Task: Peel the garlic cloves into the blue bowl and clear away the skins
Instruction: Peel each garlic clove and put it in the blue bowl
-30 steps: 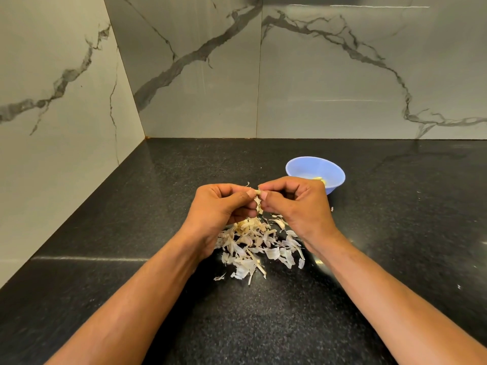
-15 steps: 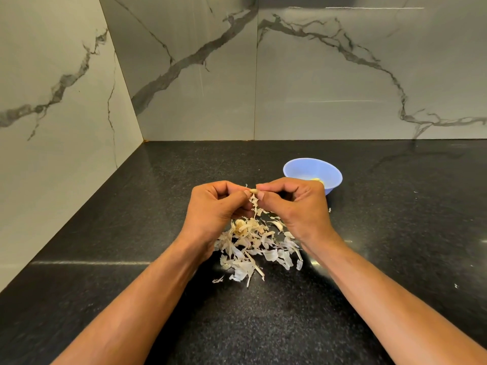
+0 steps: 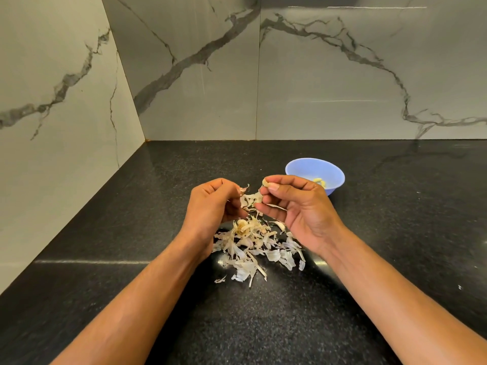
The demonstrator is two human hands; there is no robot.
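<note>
Marble-veined walls (image 3: 316,75) meet in a corner at upper left, behind a black speckled bench (image 3: 131,219). Both forearms reach in from the bottom edge, the hands raised above the bench near its middle. Right hand (image 3: 295,212): thumb and forefinger pinch a pale clove (image 3: 265,182) at the fingertips, palm turned inward, other fingers loosely curled; a strip of skin (image 3: 253,198) hangs between the two hands, touching the right fingers. Left hand (image 3: 213,204): fingers curled, thumb and forefinger pinching a small flake (image 3: 243,189) of skin; the hands are just apart, not touching. Blue bowl (image 3: 315,175) sits on the bench behind the right hand, partly hidden by its knuckles, with yellowish peeled cloves (image 3: 320,181) showing inside; their count cannot be told. Below and between the hands lies a loose pile of skins (image 3: 253,246) on the bench, with one stray scrap (image 3: 220,280) just beside its near-left edge.
</note>
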